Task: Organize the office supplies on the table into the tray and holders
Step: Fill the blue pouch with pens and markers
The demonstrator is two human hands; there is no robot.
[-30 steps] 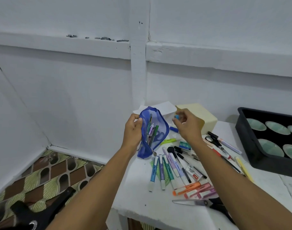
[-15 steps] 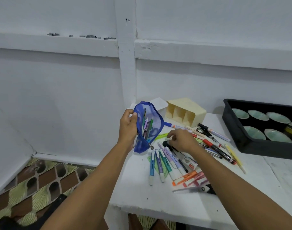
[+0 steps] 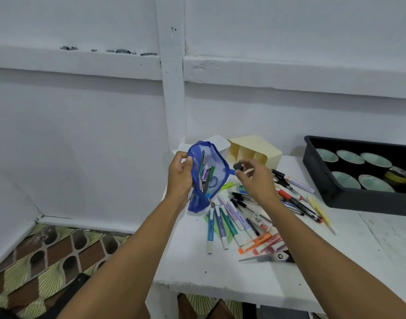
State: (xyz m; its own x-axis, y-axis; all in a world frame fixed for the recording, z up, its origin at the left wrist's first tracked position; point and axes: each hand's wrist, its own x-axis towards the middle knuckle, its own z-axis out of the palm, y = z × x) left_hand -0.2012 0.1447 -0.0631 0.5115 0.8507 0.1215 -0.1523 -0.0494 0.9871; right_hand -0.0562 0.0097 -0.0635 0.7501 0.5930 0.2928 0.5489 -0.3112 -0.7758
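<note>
Lifting clear of the pile, your right hand [image 3: 255,180] now hovers just in front of the cream holder [image 3: 264,146]; half a second ago it lay low among the pens. Its thumb and fingers pinch a small dark-headed piece [image 3: 238,166] with a pale stem, but you cannot tell what it is. Your left hand [image 3: 180,171] keeps its fingers curled round the edge of the blue mesh pouch [image 3: 212,157], held up just left of the holder as before. Pens show through the mesh.

You have one holder, and its three slots face you. One black tray [image 3: 358,201] sits to the right of the holder, with five pale green bowls [image 3: 350,157] and one roll of yellow tape [image 3: 399,175] in it. Two pairs of scissors [image 3: 261,258] lie on the white table [image 3: 197,268]: one just right of the holder, the other well in front of it. At least four pastel highlighters [image 3: 221,229] fan out in front of the holder.
</note>
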